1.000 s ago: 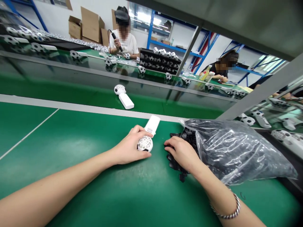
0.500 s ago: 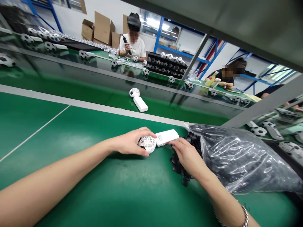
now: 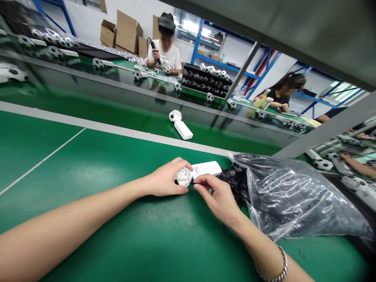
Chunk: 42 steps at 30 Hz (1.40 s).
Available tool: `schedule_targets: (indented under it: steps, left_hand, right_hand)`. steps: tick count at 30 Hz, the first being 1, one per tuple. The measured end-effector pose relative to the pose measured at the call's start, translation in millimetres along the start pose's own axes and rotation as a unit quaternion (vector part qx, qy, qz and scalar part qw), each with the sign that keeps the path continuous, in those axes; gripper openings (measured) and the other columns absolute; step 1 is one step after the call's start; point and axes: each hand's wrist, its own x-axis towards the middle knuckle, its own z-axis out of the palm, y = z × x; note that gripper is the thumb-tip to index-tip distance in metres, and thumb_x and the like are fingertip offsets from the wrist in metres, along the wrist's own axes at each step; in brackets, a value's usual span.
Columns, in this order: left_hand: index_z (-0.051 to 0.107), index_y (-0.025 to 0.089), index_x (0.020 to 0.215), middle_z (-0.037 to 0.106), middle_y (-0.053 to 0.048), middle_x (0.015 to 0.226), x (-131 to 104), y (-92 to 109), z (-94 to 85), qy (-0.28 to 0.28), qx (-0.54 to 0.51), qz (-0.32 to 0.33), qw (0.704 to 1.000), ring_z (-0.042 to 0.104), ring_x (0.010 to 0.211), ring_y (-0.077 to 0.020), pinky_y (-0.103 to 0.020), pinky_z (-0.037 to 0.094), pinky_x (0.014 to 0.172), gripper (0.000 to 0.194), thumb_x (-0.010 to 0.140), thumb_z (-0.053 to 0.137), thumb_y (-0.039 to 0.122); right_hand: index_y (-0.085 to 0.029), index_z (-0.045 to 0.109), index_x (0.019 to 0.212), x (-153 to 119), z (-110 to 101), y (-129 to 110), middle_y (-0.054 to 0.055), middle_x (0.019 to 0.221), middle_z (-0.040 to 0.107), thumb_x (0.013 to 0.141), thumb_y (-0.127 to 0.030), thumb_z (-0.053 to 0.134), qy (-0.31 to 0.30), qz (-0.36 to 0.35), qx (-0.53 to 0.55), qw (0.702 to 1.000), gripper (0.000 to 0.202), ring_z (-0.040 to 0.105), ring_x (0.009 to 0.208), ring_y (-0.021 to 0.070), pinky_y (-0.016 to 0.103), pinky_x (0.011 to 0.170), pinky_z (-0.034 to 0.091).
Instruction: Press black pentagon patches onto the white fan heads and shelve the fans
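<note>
Since half a second ago, the right hand (image 3: 219, 194) has moved from the handle's end of the fan (image 3: 205, 168) to beside its head (image 3: 183, 177). The left hand (image 3: 167, 179) curls around this head — half open, holding it near the bench's (image 3: 123, 243) far edge. Right fingertips almost meet — whether they pinch something, I cannot tell. The hand and bag (image 3: 299, 196) partly hide black pieces (image 3: 236, 180).

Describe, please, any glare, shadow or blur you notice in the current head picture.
Head view: hard white glare streaks the clear plastic bag; head view: pale sheen lies on the green tabletop, with a dim shadow under the left hand; head view: the ball-patterned piece at the left edge looks soft, while the white ball-headed device in that hand is clearer.
</note>
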Motion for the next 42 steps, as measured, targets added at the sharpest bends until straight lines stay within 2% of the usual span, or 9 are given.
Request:
schedule_targets:
  steps: [6, 17, 27, 30, 32, 35, 38, 40, 42]
  left_hand:
    - [0.048, 0.025, 0.106, 0.046, -0.002, 0.107, 0, -3, 1.1, 0.007, 0.004, 0.014, 1.000, 0.049, 0.095, -0.0194, -0.030, 0.042, 0.078, 0.044, 0.064, 0.062, 0.024]
    - [0.049, 0.025, 0.102, 0.046, -0.001, 0.103, 1, -1, 6.6, 0.037, -0.006, -0.001, 0.999, 0.049, 0.093, -0.0189, -0.032, 0.041, 0.080, 0.039, 0.065, 0.060, 0.023]
    - [0.052, 0.023, 0.097, 0.047, -0.001, 0.097, 1, 2, 13.0, 0.074, -0.013, -0.005, 0.997, 0.049, 0.092, -0.0190, -0.032, 0.040, 0.078, 0.034, 0.064, 0.060, 0.021]
    - [0.054, 0.022, 0.095, 0.048, -0.001, 0.095, 2, 2, 13.1, 0.089, -0.049, -0.026, 0.994, 0.049, 0.091, -0.0191, -0.032, 0.040, 0.077, 0.036, 0.061, 0.063, 0.021]
    - [0.054, 0.022, 0.094, 0.051, 0.000, 0.091, 3, 1, 10.9, 0.089, -0.135, -0.068, 0.985, 0.051, 0.082, -0.0173, -0.028, 0.041, 0.069, 0.038, 0.058, 0.066, 0.020]
    - [0.054, 0.020, 0.094, 0.056, 0.000, 0.082, 8, -3, 4.8, 0.077, -0.357, -0.138, 0.921, 0.053, 0.068, -0.0131, -0.023, 0.041, 0.057, 0.037, 0.059, 0.065, 0.018]
    - [0.055, 0.016, 0.093, 0.060, -0.004, 0.083, 14, -9, -1.4, 0.086, -0.570, -0.186, 0.796, 0.057, 0.070, -0.0142, -0.026, 0.047, 0.063, 0.028, 0.066, 0.060, 0.019]
    - [0.055, 0.013, 0.090, 0.061, -0.007, 0.082, 16, -13, -3.8, 0.085, -0.645, -0.212, 0.730, 0.059, 0.072, -0.0171, -0.034, 0.050, 0.069, 0.023, 0.071, 0.054, 0.025]
    - [0.054, 0.011, 0.089, 0.061, -0.009, 0.076, 17, -15, -5.1, 0.072, -0.682, -0.229, 0.691, 0.060, 0.070, -0.0193, -0.037, 0.052, 0.069, 0.025, 0.076, 0.049, 0.032]
  right_hand:
    - [-0.020, 0.061, 0.087, 5, 8, 1, 0.001, 0.083, 0.059, 0.084, -0.013, 0.052, -0.010, -0.009, 0.009, 1.000, 0.011, 0.055, 0.079, 0.0145, 0.025, 0.071, 0.043]
    - [-0.018, 0.061, 0.076, 10, 12, 8, -0.002, 0.073, 0.060, 0.077, -0.014, 0.061, 0.028, 0.047, 0.035, 0.998, 0.004, 0.054, 0.066, 0.0116, 0.022, 0.061, 0.041]
    - [-0.017, 0.060, 0.070, 15, 9, 4, -0.003, 0.067, 0.060, 0.073, -0.014, 0.065, 0.010, 0.095, 0.062, 0.993, 0.007, 0.053, 0.062, 0.0106, 0.020, 0.058, 0.040]
    - [-0.017, 0.059, 0.070, 17, 9, 4, -0.003, 0.067, 0.059, 0.073, -0.016, 0.064, 0.018, 0.087, 0.083, 0.993, 0.006, 0.052, 0.062, 0.0109, 0.021, 0.059, 0.040]
    - [-0.016, 0.057, 0.072, 17, 8, 6, -0.001, 0.069, 0.058, 0.075, -0.021, 0.062, 0.030, 0.074, 0.107, 0.991, 0.008, 0.051, 0.063, 0.0115, 0.021, 0.059, 0.041]
    - [-0.016, 0.055, 0.076, 16, 1, 12, 0.000, 0.072, 0.056, 0.079, -0.028, 0.060, 0.062, 0.074, 0.128, 0.987, 0.013, 0.050, 0.065, 0.0124, 0.022, 0.060, 0.040]
    - [-0.017, 0.055, 0.079, 13, -8, 18, 0.000, 0.073, 0.054, 0.081, -0.032, 0.057, 0.081, 0.092, 0.116, 0.986, 0.016, 0.048, 0.065, 0.0124, 0.022, 0.060, 0.040]
    - [-0.016, 0.054, 0.080, 9, -11, 21, 0.001, 0.073, 0.053, 0.082, -0.034, 0.056, 0.080, 0.103, 0.110, 0.985, 0.018, 0.048, 0.065, 0.0124, 0.022, 0.059, 0.040]
    - [-0.016, 0.054, 0.080, 6, -12, 23, 0.001, 0.073, 0.053, 0.083, -0.035, 0.056, 0.074, 0.107, 0.108, 0.986, 0.019, 0.048, 0.065, 0.0129, 0.022, 0.060, 0.040]
